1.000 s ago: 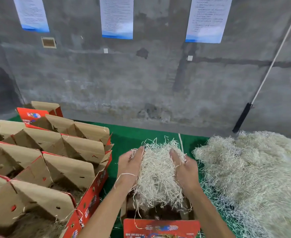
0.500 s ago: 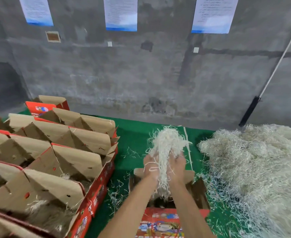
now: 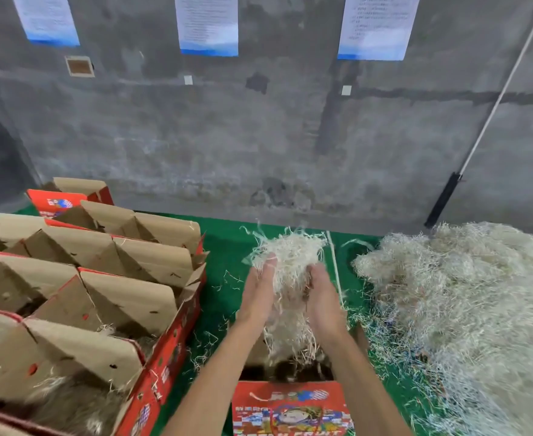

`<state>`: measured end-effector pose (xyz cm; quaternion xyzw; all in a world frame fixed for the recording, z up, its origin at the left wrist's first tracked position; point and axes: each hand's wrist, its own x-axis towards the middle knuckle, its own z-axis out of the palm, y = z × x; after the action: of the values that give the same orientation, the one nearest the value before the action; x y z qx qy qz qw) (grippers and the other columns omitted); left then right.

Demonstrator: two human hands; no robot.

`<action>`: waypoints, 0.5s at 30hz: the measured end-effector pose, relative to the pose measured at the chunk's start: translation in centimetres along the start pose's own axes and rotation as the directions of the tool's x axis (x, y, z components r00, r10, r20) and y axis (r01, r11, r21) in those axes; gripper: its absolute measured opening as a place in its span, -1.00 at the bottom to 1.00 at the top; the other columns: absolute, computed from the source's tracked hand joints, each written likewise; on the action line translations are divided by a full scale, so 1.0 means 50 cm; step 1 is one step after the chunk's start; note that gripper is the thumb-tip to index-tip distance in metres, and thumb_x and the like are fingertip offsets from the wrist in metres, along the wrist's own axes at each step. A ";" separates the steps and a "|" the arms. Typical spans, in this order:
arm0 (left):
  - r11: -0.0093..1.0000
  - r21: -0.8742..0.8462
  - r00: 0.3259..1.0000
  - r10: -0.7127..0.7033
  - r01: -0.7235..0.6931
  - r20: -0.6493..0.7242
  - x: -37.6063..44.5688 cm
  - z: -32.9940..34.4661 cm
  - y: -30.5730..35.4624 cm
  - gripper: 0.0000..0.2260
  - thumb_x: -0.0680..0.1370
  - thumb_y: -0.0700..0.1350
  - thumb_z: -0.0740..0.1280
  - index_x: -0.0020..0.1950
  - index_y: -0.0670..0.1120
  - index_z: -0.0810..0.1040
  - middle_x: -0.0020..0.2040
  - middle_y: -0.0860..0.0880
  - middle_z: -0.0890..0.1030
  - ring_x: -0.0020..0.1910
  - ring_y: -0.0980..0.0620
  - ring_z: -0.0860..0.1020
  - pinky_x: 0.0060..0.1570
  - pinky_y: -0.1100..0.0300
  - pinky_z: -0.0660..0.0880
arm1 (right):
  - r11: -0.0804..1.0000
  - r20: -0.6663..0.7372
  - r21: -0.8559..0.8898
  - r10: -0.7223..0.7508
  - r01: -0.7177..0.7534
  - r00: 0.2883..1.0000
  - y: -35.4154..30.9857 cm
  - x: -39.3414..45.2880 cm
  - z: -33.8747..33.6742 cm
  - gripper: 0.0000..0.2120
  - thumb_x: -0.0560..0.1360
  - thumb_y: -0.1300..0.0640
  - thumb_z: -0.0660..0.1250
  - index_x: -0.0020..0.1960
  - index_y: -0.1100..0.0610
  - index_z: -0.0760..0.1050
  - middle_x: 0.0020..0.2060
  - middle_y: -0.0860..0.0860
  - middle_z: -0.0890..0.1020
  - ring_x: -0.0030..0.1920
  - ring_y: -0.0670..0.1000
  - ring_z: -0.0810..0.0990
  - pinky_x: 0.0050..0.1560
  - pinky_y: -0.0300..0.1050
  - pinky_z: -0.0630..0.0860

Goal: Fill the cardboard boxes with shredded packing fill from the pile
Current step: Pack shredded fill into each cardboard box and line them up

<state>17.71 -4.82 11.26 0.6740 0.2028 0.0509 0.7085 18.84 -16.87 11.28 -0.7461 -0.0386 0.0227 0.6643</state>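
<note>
Between my palms I press a wad of pale shredded fill (image 3: 290, 262), held above an open red cardboard box (image 3: 290, 407) at the bottom centre. My left hand (image 3: 259, 291) flanks the wad on the left with fingers fairly straight. My right hand (image 3: 323, 297) flanks it on the right, fingers pressed into the strands. Loose strands hang down into the box's dark opening. The big pile of fill (image 3: 466, 303) lies on the right.
Rows of open red boxes (image 3: 108, 278) with raised brown flaps stand on the left, some holding fill. A green mat (image 3: 227, 247) covers the floor, littered with stray strands. A grey concrete wall rises behind; a white pole (image 3: 495, 102) leans at the right.
The wad was squeezed into a narrow bunch and lifted half a second ago; now my hands sit a little apart again with the wad spread, strands trailing into the box.
</note>
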 end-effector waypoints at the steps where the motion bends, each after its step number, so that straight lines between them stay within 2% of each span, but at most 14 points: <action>1: 0.999 0.049 1.000 0.002 -0.002 0.012 -0.002 -0.004 -0.002 -0.07 0.38 0.57 0.19 0.62 0.14 0.06 0.58 0.13 0.16 0.53 0.02 0.23 0.49 -0.09 0.20 | 1.000 0.020 -0.012 -0.003 0.003 1.000 0.003 -0.001 -0.010 -0.53 0.61 -0.33 0.02 0.40 -0.18 0.40 0.18 -0.30 0.48 0.23 -0.17 0.43 0.44 0.15 0.32; 2: 0.997 0.083 1.000 0.001 -0.002 0.009 0.000 -0.015 -0.005 0.00 0.33 0.59 0.24 0.62 0.14 0.02 0.59 0.13 0.13 0.55 0.02 0.18 0.49 -0.07 0.15 | 0.999 0.045 -0.027 -0.042 0.043 0.998 0.003 0.000 -0.025 -0.59 0.62 -0.27 0.12 0.41 -0.20 0.40 0.18 -0.28 0.50 0.25 -0.11 0.45 0.41 0.14 0.37; 3: 0.995 0.099 1.000 0.013 -0.012 -0.009 0.001 -0.025 -0.003 -0.01 0.35 0.52 0.31 0.62 0.12 0.02 0.59 0.11 0.15 0.55 0.01 0.19 0.48 -0.05 0.16 | 0.995 0.074 -0.026 -0.091 0.094 0.993 0.004 0.007 -0.040 -0.71 0.64 -0.14 0.20 0.34 -0.20 0.50 0.05 -0.23 0.58 0.13 -0.07 0.55 0.26 0.09 0.51; 5: 0.999 0.039 0.998 0.026 -0.024 -0.057 0.017 -0.035 -0.010 -0.20 0.50 0.29 0.37 0.61 0.04 0.11 0.58 0.06 0.23 0.50 0.00 0.29 0.48 -0.09 0.25 | 0.984 -0.015 -0.022 -0.177 0.177 0.984 0.005 0.015 -0.055 -0.84 0.62 0.05 0.31 0.11 -0.14 0.64 -0.18 -0.12 0.67 -0.18 -0.05 0.64 -0.06 -0.01 0.65; 6: 0.999 -0.040 0.997 0.019 -0.022 -0.077 0.024 -0.034 -0.010 -0.33 0.57 0.20 0.34 0.59 0.03 0.18 0.52 0.06 0.34 0.43 0.04 0.39 0.42 -0.07 0.35 | 0.979 -0.110 -0.021 -0.203 0.202 0.973 0.003 0.018 -0.057 -0.87 0.59 0.03 0.36 0.09 -0.10 0.64 -0.16 -0.11 0.69 -0.19 -0.08 0.66 -0.09 -0.06 0.65; 7: 0.994 -0.110 0.997 0.008 -0.016 -0.075 0.027 -0.032 -0.008 -0.49 0.62 0.11 0.30 0.54 0.05 0.28 0.40 0.09 0.48 0.28 0.13 0.51 0.29 0.04 0.49 | 0.981 -0.201 -0.019 -0.193 0.193 0.960 0.004 0.023 -0.055 -0.84 0.56 -0.02 0.38 0.12 -0.07 0.61 -0.09 -0.13 0.69 -0.14 -0.12 0.66 -0.05 -0.11 0.63; 8: 0.993 -0.120 0.998 0.007 -0.013 -0.056 0.022 -0.026 -0.005 -0.65 0.66 0.04 0.24 0.45 0.09 0.35 0.19 0.11 0.62 0.02 0.25 0.60 0.05 0.20 0.58 | 0.986 -0.226 -0.015 -0.166 0.167 0.960 0.007 0.024 -0.047 -0.79 0.56 -0.03 0.37 0.18 -0.03 0.57 0.01 -0.14 0.67 -0.06 -0.16 0.64 0.00 -0.15 0.59; 9: 0.997 -0.078 0.999 0.006 -0.009 -0.031 0.017 -0.017 -0.005 -0.76 0.69 0.00 0.19 0.36 0.10 0.38 -0.01 0.08 0.67 -0.23 0.29 0.57 -0.21 0.32 0.56 | 0.992 -0.200 0.049 -0.102 0.114 0.974 0.006 0.023 -0.034 -0.78 0.60 0.04 0.33 0.23 0.00 0.51 0.14 -0.12 0.62 0.02 -0.17 0.60 0.06 -0.15 0.57; 10: 0.999 -0.035 1.000 0.016 -0.015 0.018 0.013 -0.004 -0.011 -0.78 0.70 -0.01 0.15 0.33 0.05 0.43 -0.08 -0.04 0.66 -0.34 0.25 0.53 -0.33 0.34 0.51 | 0.990 -0.141 0.129 -0.043 0.062 0.989 0.010 0.017 -0.019 -0.77 0.64 0.15 0.26 0.29 0.02 0.45 0.26 -0.06 0.56 0.11 -0.12 0.58 0.14 -0.06 0.56; 11: 0.999 -0.018 0.997 0.035 -0.034 0.065 0.004 0.011 -0.014 -0.69 0.71 0.00 0.13 0.33 -0.12 0.49 0.04 -0.19 0.65 -0.28 0.19 0.57 -0.25 0.31 0.54 | 0.974 -0.077 0.227 0.029 -0.011 0.997 0.015 0.009 -0.004 -0.72 0.67 0.22 0.19 0.36 0.07 0.40 0.35 0.02 0.50 0.23 -0.01 0.55 0.26 0.05 0.51; 12: 0.997 0.008 0.995 0.077 -0.078 0.065 -0.006 0.026 -0.018 -0.56 0.70 0.06 0.12 0.38 -0.26 0.42 0.25 -0.28 0.57 -0.04 0.12 0.63 -0.03 0.21 0.58 | 0.970 -0.061 0.238 0.064 -0.048 0.996 0.025 0.002 0.006 -0.66 0.67 0.20 0.18 0.43 0.17 0.36 0.41 0.11 0.45 0.34 0.10 0.49 0.39 0.07 0.42; 13: 0.991 0.035 0.991 0.129 -0.130 0.018 -0.016 0.035 -0.017 -0.45 0.67 0.16 0.14 0.40 -0.30 0.37 0.41 -0.19 0.45 0.23 0.05 0.55 0.24 0.09 0.52 | 0.964 -0.050 0.264 0.056 -0.041 0.997 0.032 -0.004 0.010 -0.54 0.62 0.12 0.22 0.47 0.26 0.33 0.45 0.16 0.41 0.42 0.15 0.43 0.47 0.05 0.33; 14: 0.982 0.050 0.981 0.187 -0.184 -0.060 -0.018 0.036 -0.015 -0.40 0.62 0.24 0.20 0.43 -0.22 0.37 0.40 -0.03 0.42 0.29 0.12 0.45 0.32 0.11 0.44 | 0.973 -0.067 0.230 0.050 -0.033 0.996 0.036 -0.002 0.010 -0.44 0.55 0.06 0.26 0.49 0.27 0.32 0.46 0.16 0.40 0.42 0.16 0.43 0.48 0.05 0.30; 15: 0.970 0.070 0.962 0.240 -0.233 -0.129 -0.014 0.028 -0.008 -0.48 0.57 0.26 0.28 0.30 -0.13 0.49 0.23 0.04 0.55 0.11 0.19 0.51 0.17 0.28 0.48 | 0.961 -0.096 0.270 0.086 -0.058 0.992 0.033 0.000 0.004 -0.46 0.55 0.04 0.26 0.49 0.21 0.33 0.43 0.12 0.43 0.35 0.16 0.50 0.44 0.12 0.36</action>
<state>17.49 -6.39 11.03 0.7073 0.1701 0.1755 0.6634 18.87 -16.87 9.61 -0.6511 0.0275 0.0119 0.7584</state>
